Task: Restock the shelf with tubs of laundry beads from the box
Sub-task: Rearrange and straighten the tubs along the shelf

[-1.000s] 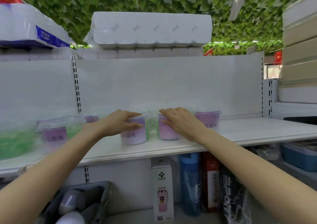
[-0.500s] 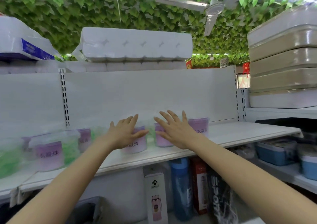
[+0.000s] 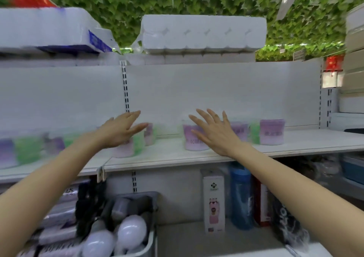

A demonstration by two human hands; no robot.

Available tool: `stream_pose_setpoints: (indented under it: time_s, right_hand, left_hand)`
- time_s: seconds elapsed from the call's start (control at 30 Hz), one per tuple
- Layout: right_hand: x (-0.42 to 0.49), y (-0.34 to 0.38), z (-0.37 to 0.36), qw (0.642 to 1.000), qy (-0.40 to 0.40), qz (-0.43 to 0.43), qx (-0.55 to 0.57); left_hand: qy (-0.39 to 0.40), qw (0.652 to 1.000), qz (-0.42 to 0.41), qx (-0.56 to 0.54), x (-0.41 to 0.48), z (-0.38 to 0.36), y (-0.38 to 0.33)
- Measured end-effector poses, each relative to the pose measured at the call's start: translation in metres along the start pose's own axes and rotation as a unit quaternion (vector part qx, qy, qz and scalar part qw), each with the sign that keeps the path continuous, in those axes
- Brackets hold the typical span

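Your left hand (image 3: 120, 131) and right hand (image 3: 217, 133) hover with fingers (image 3: 133, 114) spread and released before the tubs of laundry beads (image 3: 271, 131) on the shelf (image 3: 295, 144); blur seemingly hides any contact.

1. A bare strip of the shelf (image 3: 167, 155) is lying open between the left-front tub (image 3: 126, 149) and the middle tub (image 3: 194, 139).
2. The left hand (image 3: 122, 130) is hovering before the left-front tub and the right hand (image 3: 216, 134) before the middle tub, fingers straight, partly blocking both.
3. The far-right tub (image 3: 271, 131) is closing off the row; beyond it the shelf is running bare.
4. Above the tubs, open air is reaching up along the white back panel (image 3: 216, 95).
5. At far left, blurred tubs (image 3: 29, 150) are crowding the board.
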State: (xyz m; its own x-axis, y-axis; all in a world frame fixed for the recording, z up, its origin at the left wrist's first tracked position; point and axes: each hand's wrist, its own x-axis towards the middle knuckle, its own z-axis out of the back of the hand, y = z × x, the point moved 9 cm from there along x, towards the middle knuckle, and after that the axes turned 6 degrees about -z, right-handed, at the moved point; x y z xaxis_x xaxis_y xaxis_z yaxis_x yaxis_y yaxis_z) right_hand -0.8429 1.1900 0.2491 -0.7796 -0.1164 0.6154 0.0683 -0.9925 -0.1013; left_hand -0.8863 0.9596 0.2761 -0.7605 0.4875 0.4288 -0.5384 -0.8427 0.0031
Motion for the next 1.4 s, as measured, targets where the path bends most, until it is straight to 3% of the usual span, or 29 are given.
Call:
stream_pose_setpoints:
  time_s: [0.17,0.3,0.6,0.7,0.87,0.97,1.03,1.1,1.2,1.27,1.4]
  right_hand:
    - [0.025,0.023,-0.008,0.999,0.033,-0.035,0.006]
    - [0.032,0.021,-0.01,0.996,0.056,-0.054,0.051]
    - [0.027,0.019,-0.008,0.996,0.038,-0.037,0.065]
    - [0.028,0.019,-0.009,0.996,0.038,-0.039,0.066]
    - [0.027,0.017,-0.009,0.997,0.036,-0.044,0.052]
    - [0.027,0.018,-0.009,0.997,0.029,-0.042,0.059]
    - [0.027,0.018,-0.009,0.997,0.023,-0.043,0.062]
    - [0.028,0.018,-0.01,0.997,0.023,-0.044,0.056]
    - [0.031,0.017,-0.012,0.997,0.033,-0.045,0.052]
    - [0.033,0.016,-0.013,0.996,0.043,-0.045,0.057]
    - [0.035,0.016,-0.013,0.996,0.051,-0.043,0.059]
  left_hand:
    - [0.012,0.998,0.02,-0.058,-0.023,-0.003,0.044]
    - [-0.047,0.994,0.029,-0.095,-0.021,0.001,0.05]
    - [-0.125,0.988,-0.014,-0.09,0.002,-0.002,0.0]
    - [-0.131,0.983,-0.036,-0.12,0.013,-0.008,-0.024]
    - [-0.143,0.986,-0.037,-0.079,0.021,-0.011,-0.032]
    - [-0.124,0.983,-0.038,-0.129,0.027,-0.015,-0.022]
    - [-0.17,0.955,0.012,-0.241,0.031,-0.008,0.002]
    - [-0.205,0.899,0.108,-0.372,0.035,-0.011,0.035]
    - [-0.136,0.834,0.218,-0.488,0.043,-0.039,0.062]
    - [-0.096,0.824,0.234,-0.507,0.049,-0.053,0.068]
    - [-0.047,0.841,0.221,-0.491,0.067,-0.071,0.073]
